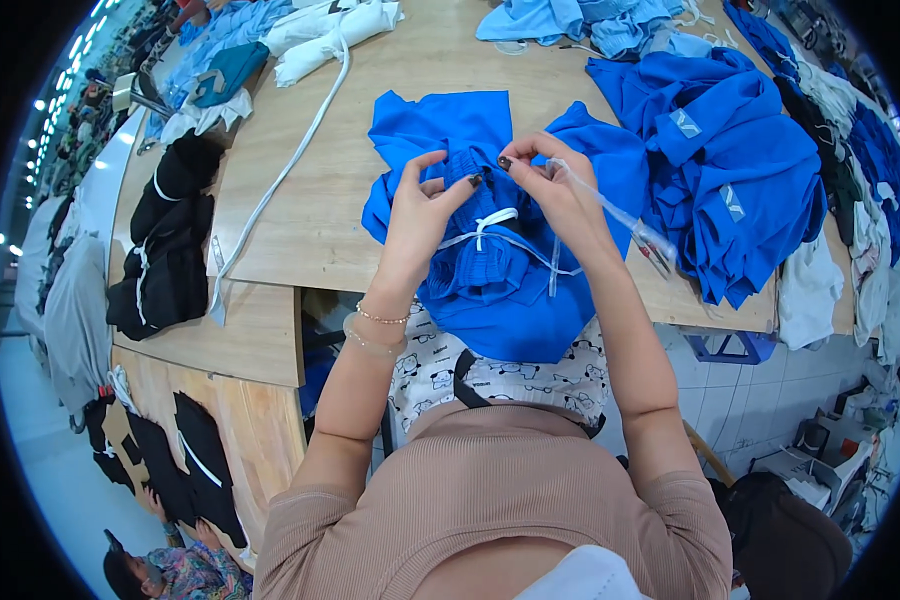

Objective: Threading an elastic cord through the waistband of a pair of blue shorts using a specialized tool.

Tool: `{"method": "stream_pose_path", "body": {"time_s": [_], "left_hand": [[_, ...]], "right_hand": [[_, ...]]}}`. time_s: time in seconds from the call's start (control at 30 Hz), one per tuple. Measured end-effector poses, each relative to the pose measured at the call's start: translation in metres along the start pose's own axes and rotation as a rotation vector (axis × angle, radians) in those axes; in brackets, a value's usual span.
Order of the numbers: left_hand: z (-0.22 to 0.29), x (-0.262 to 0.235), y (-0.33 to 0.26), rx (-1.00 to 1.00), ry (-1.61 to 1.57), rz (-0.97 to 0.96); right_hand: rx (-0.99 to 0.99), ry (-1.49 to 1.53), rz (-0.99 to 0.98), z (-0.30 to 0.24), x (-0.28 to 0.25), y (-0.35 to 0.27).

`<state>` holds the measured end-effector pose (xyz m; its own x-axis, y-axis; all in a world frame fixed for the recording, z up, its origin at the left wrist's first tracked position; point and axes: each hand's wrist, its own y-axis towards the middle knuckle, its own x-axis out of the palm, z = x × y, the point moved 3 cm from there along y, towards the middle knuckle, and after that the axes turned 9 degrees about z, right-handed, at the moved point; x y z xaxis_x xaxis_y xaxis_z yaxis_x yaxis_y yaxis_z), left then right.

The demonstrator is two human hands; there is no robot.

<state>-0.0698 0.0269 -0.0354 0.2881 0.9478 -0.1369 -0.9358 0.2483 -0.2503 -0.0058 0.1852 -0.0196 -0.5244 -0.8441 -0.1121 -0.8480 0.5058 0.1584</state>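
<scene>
A bright blue garment [530, 330] with a gathered elastic waistband [462, 190] lies bunched at the table's near edge. White cord [497, 217] is looped and tied across its gathers. My left hand [422, 212] grips the waistband between thumb and fingers. Close beside it, my right hand [557, 190] pinches thumb and forefinger together at the garment; what sits between those fingertips is too small to make out. A translucent strip [610, 208] trails from by the right palm toward a small metal tool with red on it [652, 256], whose kind I cannot tell.
A heap of blue garments [730, 160] with clear stickers lies right. Black tied bundles [165, 240] sit left, beside a long white cord [300, 150]. Light blue cloth [610, 25] and white cloth [335, 35] lie at the far side. Another person [175, 570] handles black pieces lower left.
</scene>
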Motion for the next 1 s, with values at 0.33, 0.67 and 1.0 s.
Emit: {"method": "stream_pose_path", "body": {"time_s": [0.33, 0.67, 1.0], "left_hand": [[0.031, -0.004, -0.026, 0.332, -0.516, -0.302], [0.037, -0.011, -0.041, 0.33, -0.54, -0.536], [0.042, -0.002, -0.041, 0.275, -0.724, -0.506]], "right_hand": [[0.014, 0.234, 0.033, -0.031, -0.041, -0.032], [-0.295, -0.105, 0.014, -0.055, -0.035, -0.047], [-0.303, -0.107, 0.039, -0.055, -0.029, -0.05]]}}
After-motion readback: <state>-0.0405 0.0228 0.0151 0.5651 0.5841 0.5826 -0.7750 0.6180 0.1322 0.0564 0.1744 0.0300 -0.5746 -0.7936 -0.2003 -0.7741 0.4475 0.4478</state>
